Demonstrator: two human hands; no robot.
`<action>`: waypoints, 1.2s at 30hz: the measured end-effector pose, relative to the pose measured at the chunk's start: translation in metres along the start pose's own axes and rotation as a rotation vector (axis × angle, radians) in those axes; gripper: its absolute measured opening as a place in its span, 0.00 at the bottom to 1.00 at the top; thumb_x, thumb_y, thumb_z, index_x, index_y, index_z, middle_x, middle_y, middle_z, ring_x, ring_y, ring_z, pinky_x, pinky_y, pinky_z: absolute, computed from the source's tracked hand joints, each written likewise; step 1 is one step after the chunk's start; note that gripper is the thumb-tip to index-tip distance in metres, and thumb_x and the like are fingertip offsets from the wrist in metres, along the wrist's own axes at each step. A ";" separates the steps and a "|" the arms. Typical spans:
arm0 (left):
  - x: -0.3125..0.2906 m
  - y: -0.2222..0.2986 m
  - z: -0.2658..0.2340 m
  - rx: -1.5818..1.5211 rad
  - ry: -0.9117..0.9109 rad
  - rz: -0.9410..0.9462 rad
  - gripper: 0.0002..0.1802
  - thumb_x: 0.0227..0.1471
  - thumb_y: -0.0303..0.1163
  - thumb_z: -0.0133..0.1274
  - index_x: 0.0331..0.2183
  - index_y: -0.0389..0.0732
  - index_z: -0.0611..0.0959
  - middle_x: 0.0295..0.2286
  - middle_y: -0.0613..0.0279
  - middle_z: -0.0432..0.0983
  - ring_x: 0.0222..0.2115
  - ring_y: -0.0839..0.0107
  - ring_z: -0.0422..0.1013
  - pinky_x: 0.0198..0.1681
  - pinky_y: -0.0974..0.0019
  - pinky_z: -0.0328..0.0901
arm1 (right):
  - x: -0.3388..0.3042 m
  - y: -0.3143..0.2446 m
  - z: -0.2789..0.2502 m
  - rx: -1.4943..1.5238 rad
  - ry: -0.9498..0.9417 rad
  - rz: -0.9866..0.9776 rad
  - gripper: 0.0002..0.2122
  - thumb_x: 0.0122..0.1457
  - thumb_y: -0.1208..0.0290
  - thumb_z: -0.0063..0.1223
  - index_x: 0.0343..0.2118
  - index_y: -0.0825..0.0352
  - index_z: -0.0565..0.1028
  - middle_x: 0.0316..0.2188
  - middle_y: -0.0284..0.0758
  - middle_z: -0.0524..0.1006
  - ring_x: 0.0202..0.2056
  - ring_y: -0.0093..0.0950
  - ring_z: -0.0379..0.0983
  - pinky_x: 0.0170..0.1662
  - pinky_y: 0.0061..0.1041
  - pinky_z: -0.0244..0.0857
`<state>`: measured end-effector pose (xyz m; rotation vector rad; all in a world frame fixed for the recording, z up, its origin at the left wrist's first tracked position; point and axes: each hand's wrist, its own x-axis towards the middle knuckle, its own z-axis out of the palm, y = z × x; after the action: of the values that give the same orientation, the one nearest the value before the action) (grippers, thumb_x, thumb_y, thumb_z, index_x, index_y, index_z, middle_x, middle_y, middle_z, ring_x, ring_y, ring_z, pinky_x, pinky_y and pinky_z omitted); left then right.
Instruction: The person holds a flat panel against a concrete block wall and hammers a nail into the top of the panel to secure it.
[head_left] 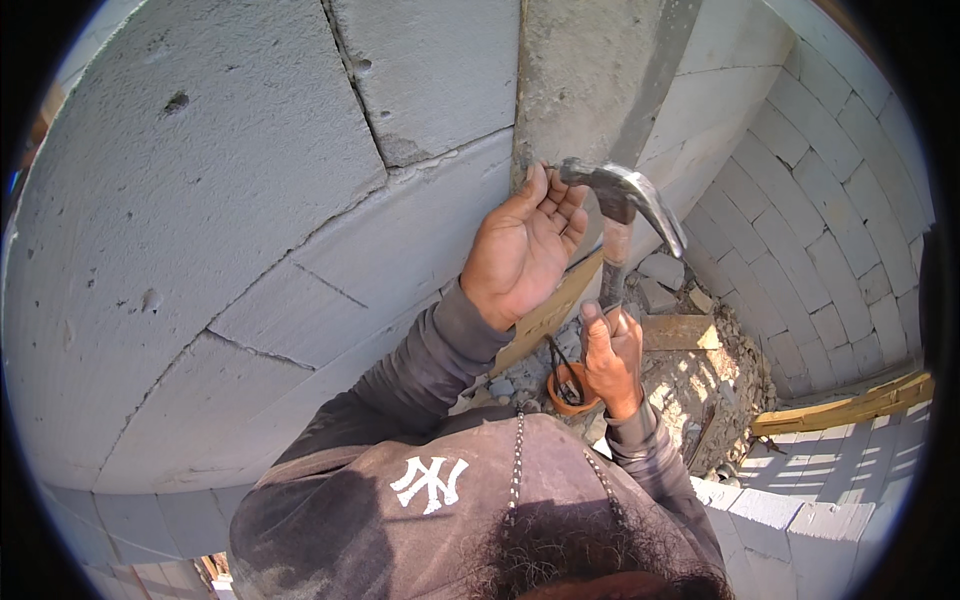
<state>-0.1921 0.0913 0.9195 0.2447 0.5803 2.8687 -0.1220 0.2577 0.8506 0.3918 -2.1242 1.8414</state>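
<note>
My left hand (522, 250) is raised against the wall with its palm toward me. Its thumb and forefinger pinch a thin dark nail (549, 167), mostly hidden by the fingertips, beside the grey concrete column (590, 85). In my right hand (612, 362) is a claw hammer (617, 200), gripped low on its worn handle with the head up. The striking face is right by the left fingertips and the claw curves away to the right. Whether the face touches the nail, I cannot tell.
Large grey blocks form the wall (250, 180) on the left; another block wall (810, 220) stands at right. Below lie rubble (700, 400), an orange bucket (572, 388) with something dark in it, and a board (680, 332). A yellowish timber (845, 404) spans the right.
</note>
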 end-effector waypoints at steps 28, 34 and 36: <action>-0.063 0.016 -0.031 0.930 -0.005 0.288 0.32 0.65 0.35 0.46 0.63 0.26 0.61 0.61 0.47 0.63 0.62 0.66 0.59 0.63 0.64 0.54 | -0.036 -0.015 0.051 0.524 0.186 0.340 0.21 0.67 0.55 0.51 0.24 0.68 0.67 0.15 0.32 0.62 0.21 0.25 0.59 0.29 0.30 0.59; -0.062 0.016 -0.029 0.844 -0.043 0.285 0.32 0.65 0.33 0.46 0.63 0.23 0.59 0.61 0.45 0.62 0.63 0.65 0.57 0.66 0.67 0.49 | -0.032 -0.021 0.047 0.095 0.096 0.254 0.22 0.68 0.54 0.49 0.24 0.68 0.69 0.17 0.26 0.65 0.21 0.21 0.56 0.26 0.25 0.55; -0.061 0.016 -0.033 0.801 -0.060 0.272 0.32 0.65 0.33 0.45 0.62 0.23 0.59 0.61 0.44 0.62 0.63 0.65 0.57 0.66 0.67 0.49 | -0.036 -0.019 0.043 0.251 0.137 0.292 0.22 0.68 0.54 0.49 0.24 0.68 0.69 0.17 0.26 0.64 0.22 0.21 0.55 0.26 0.26 0.55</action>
<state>-0.1427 0.0505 0.8881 0.5541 1.7755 2.6834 -0.0832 0.2127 0.8476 0.0052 -1.9463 2.2367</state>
